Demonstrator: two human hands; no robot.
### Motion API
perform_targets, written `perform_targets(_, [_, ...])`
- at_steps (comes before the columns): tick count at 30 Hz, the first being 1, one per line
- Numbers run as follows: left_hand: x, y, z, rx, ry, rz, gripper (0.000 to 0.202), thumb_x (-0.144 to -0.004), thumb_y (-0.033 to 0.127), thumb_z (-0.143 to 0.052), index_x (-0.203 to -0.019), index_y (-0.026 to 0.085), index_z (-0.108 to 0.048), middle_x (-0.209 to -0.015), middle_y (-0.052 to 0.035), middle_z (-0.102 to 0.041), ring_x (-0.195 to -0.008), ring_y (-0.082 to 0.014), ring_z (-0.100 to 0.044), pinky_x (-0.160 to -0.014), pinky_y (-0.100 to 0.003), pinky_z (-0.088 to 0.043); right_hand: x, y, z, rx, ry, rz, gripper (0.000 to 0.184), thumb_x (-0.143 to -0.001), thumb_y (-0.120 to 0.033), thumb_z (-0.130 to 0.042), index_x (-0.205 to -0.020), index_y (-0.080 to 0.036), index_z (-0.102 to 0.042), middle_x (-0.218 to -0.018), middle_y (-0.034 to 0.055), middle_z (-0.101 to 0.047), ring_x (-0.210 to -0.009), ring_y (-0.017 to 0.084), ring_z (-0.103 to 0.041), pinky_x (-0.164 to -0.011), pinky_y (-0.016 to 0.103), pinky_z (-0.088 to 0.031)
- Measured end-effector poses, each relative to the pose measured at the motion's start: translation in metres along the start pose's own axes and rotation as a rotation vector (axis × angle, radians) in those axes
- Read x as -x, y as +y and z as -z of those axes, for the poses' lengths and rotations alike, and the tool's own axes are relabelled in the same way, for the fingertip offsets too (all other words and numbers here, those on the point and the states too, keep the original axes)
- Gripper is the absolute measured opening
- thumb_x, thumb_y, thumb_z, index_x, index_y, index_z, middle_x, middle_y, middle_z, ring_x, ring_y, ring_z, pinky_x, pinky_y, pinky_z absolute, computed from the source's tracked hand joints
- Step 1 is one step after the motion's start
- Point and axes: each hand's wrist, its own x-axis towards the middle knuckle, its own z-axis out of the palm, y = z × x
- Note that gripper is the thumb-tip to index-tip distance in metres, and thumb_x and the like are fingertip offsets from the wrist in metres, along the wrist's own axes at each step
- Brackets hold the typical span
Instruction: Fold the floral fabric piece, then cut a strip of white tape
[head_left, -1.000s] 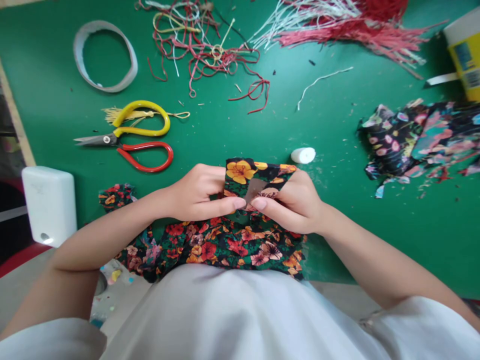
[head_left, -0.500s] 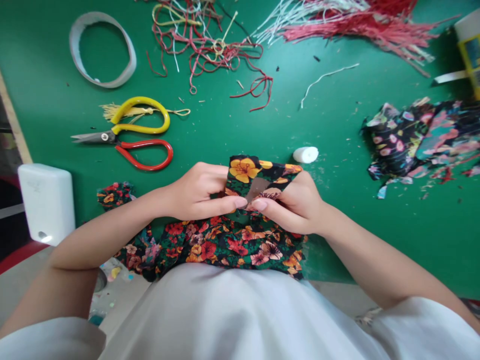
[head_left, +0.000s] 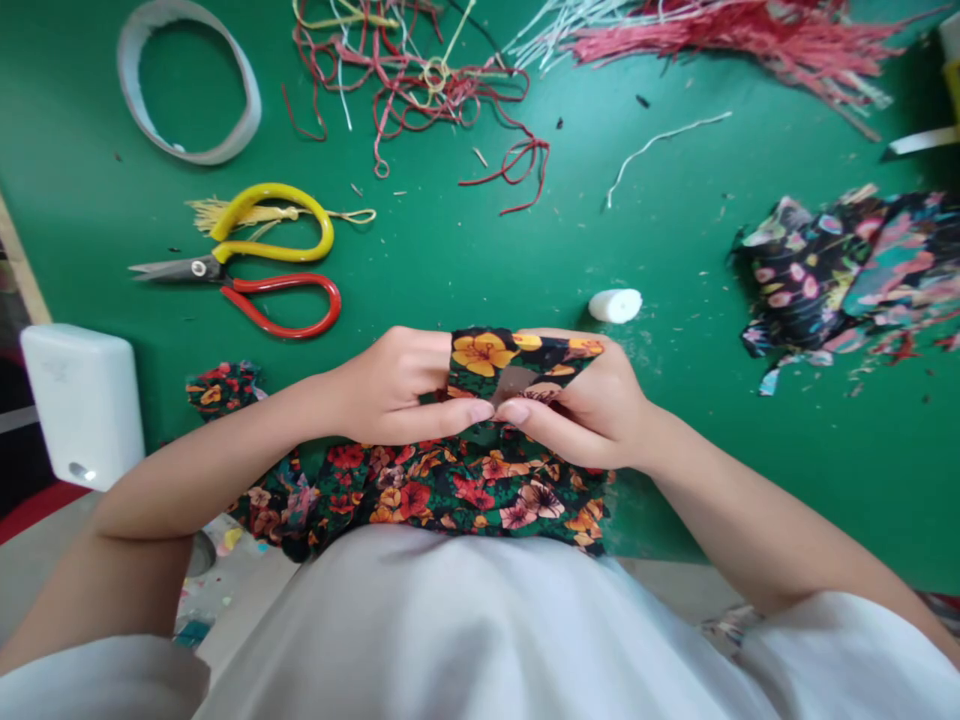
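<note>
Both hands pinch a dark floral fabric piece [head_left: 484,352] with orange and pink flowers, held just above the table edge. My left hand [head_left: 401,388] grips its left side, and my right hand [head_left: 592,400] its right side, the two thumb tips meeting at its lower edge. A greyish flat patch [head_left: 514,381] shows in the middle of the piece; what it is I cannot tell. Beneath the hands, a larger stretch of the same floral fabric [head_left: 465,490] lies bunched against my shirt. The fingers behind the piece are hidden.
Scissors [head_left: 277,262] with yellow and red handles lie to the left, over a yellow tassel [head_left: 259,213]. A white tape ring [head_left: 251,90], tangled cords [head_left: 420,90], red tassel threads [head_left: 735,45], a white thread spool [head_left: 615,305], fabric scraps [head_left: 810,270] and a white box [head_left: 81,400] surround the hands.
The upper edge of the held fabric has tipped down slightly, and the thumbs have drawn closer together. The view has shifted a little; the table things stay put.
</note>
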Motion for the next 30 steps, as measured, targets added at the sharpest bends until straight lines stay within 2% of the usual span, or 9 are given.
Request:
perform_targets(11, [0.0007,-0.0003,0.0006,-0.040,-0.015,0.003,0.025,-0.096,0.032,-0.048,-0.093,0.019,-0.069,-0.088,-0.0020,-0.076,-0.077,-0.0118,-0.071,-0.069,-0.020,-0.052,0.0026,0.0008,0.0003,0.005,-0.056,-0.016,0.043,-0.103,-0.038,-0.032,-0.071,-0.018,-0.054,-0.063,0.0005,-0.054,-0.067,0.013,-0.050,-0.067,0.026,-0.043])
perform_targets(17, [0.0005,-0.0004,0.0004,-0.001,-0.002,-0.011,0.020,-0.094,0.028,-0.051,-0.092,0.018,-0.068,-0.084,-0.0010,-0.075,-0.075,-0.0109,-0.069,-0.069,-0.019,-0.050,0.0018,0.0004,0.0002,-0.020,-0.021,-0.011,0.041,-0.103,-0.037,-0.035,-0.070,-0.018,-0.054,-0.062,0.0002,-0.054,-0.066,0.012,-0.050,-0.066,0.025,-0.043])
perform_targets(23, [0.0018,-0.0011,0.0015,-0.036,-0.038,0.012,0.026,-0.095,0.032,-0.048,-0.093,0.019,-0.070,-0.089,-0.0025,-0.076,-0.080,-0.0125,-0.070,-0.071,-0.020,-0.052,0.0021,0.0006,0.0008,-0.004,-0.036,-0.016,0.043,-0.103,-0.038,-0.033,-0.070,-0.019,-0.053,-0.062,0.0004,-0.054,-0.065,0.013,-0.051,-0.065,0.025,-0.043])
perform_targets(30, [0.0010,-0.0008,0.0007,-0.024,-0.002,-0.015,0.020,-0.095,0.028,-0.051,-0.094,0.020,-0.069,-0.089,-0.0010,-0.076,-0.079,-0.0118,-0.070,-0.070,-0.020,-0.052,0.0017,0.0004,0.0007,-0.013,-0.026,-0.024,0.043,-0.103,-0.038,-0.035,-0.069,-0.019,-0.053,-0.061,-0.0002,-0.053,-0.063,0.012,-0.049,-0.064,0.025,-0.043])
